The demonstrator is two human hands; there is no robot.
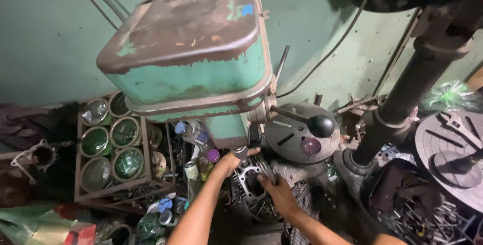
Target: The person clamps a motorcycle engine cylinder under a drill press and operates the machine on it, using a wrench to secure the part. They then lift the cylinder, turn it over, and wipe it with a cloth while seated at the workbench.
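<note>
A worn green drill press head [191,59] fills the upper middle of the head view. My left hand [232,160] reaches up under it and is closed around the chuck [240,153]. Below the chuck lies a finned grey engine cylinder part [249,184] with a large round bore. My right hand [276,194] rests on its right side, fingers gripping its edge. Both forearms come in from the bottom of the frame.
A rack of green-lidded cans [113,144] stands at left, with spray cans and bottles [193,139] beside it. A round slotted table [297,134] and black feed-handle knob [321,125] sit right of the chuck. A dark column [407,89] and second slotted disc [453,154] stand far right.
</note>
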